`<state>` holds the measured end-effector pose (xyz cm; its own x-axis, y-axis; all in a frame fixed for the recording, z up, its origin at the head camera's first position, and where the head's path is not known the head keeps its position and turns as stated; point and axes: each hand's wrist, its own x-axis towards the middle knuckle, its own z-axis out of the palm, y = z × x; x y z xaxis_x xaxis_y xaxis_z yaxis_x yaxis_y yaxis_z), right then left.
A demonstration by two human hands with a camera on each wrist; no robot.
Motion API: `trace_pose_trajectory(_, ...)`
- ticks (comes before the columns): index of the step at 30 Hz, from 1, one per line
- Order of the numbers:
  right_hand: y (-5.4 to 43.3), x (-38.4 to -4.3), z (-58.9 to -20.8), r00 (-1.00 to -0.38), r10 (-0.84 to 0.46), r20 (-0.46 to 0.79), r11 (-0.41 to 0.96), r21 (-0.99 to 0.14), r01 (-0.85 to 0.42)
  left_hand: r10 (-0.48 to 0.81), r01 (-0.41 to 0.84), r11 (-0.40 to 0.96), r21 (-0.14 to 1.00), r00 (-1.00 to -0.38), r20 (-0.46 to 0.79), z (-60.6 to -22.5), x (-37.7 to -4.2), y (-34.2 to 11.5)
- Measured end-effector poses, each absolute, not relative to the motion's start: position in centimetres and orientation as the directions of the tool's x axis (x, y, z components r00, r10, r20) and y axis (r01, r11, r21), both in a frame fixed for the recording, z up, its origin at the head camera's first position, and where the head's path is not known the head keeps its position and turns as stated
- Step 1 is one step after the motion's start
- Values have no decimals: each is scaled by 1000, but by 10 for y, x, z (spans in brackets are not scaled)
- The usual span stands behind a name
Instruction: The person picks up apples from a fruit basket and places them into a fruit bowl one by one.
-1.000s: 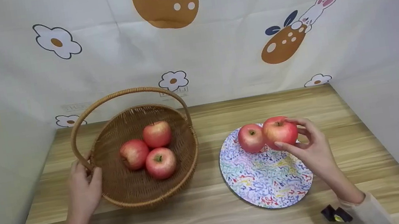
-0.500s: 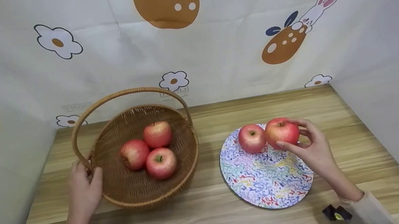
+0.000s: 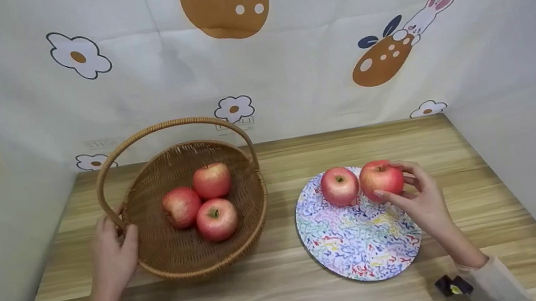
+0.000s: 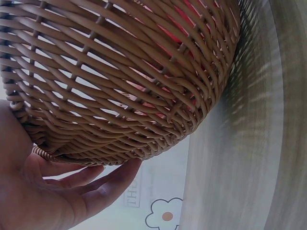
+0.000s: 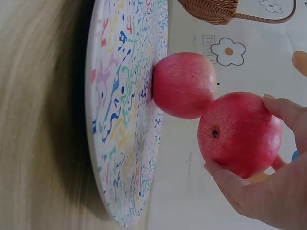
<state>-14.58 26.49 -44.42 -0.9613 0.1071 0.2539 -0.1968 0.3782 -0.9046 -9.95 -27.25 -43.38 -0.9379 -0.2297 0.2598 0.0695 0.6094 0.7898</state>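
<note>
My right hand [image 3: 423, 199] grips a red apple [image 3: 381, 180] between thumb and fingers, over the right side of a round plate with a colourful squiggle pattern [image 3: 361, 242]. In the right wrist view a gap shows between this held apple [image 5: 240, 134] and the plate [image 5: 117, 120]. Close beside it, another apple [image 3: 340, 186] sits on the plate. My left hand [image 3: 115, 250] holds the left rim of a brown wicker basket [image 3: 161, 251], by the foot of its handle. From the left wrist, the thumb is partly hidden and the fingers [image 4: 105, 189] lie along the weave.
Inside the basket are three apples, the front one [image 3: 217, 219] with its stem up. The basket's tall arched handle [image 3: 173, 123] rises towards the patterned curtain [image 3: 307, 59] behind. Bare wooden tabletop [image 3: 288, 285] lies between basket and plate.
My right hand has shifted the held apple slightly right and lower in the head view, away from the apple on the plate. The left hand and the basket stay put.
</note>
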Motion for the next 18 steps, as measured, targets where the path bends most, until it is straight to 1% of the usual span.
trace_pose_trajectory(18,274,-152,-460,-976,137,169,361,-926,-110,-245,51,608,793,-937,249,-434,-101,-273)
